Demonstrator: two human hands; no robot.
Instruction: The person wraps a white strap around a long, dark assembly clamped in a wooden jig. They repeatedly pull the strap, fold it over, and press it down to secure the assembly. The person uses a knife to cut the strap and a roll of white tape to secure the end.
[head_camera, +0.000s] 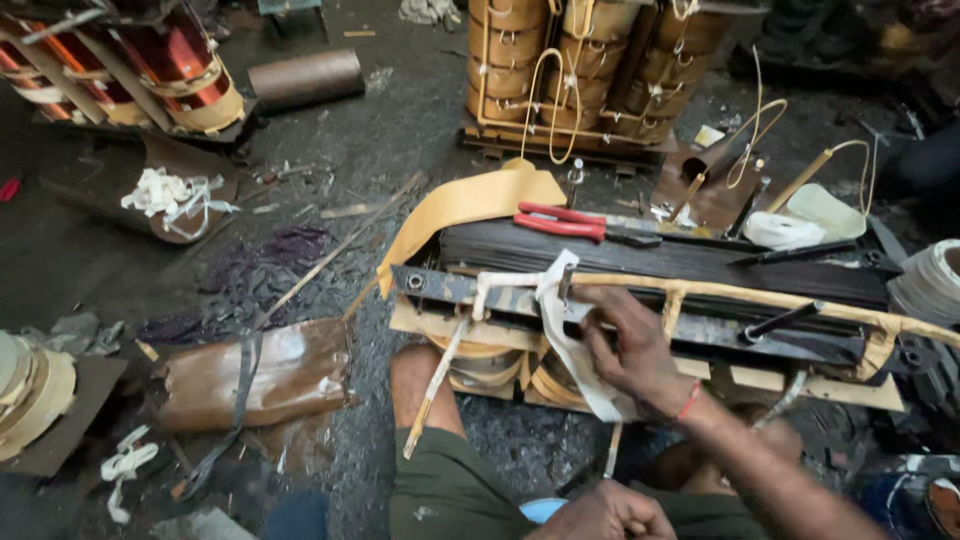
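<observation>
Gripping the white cloth tape, your right hand presses it against the black steel frame of the transformer core just beyond your knee. Your left hand rests closed in a loose fist near your lap, holding nothing visible. Red-handled pliers lie on top of the core.

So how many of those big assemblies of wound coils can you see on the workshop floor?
2 apart from the one under the hands: a copper-red wound coil assembly at top left, and a tan paper-wrapped coil assembly at top centre. Others may lie outside the view.
</observation>
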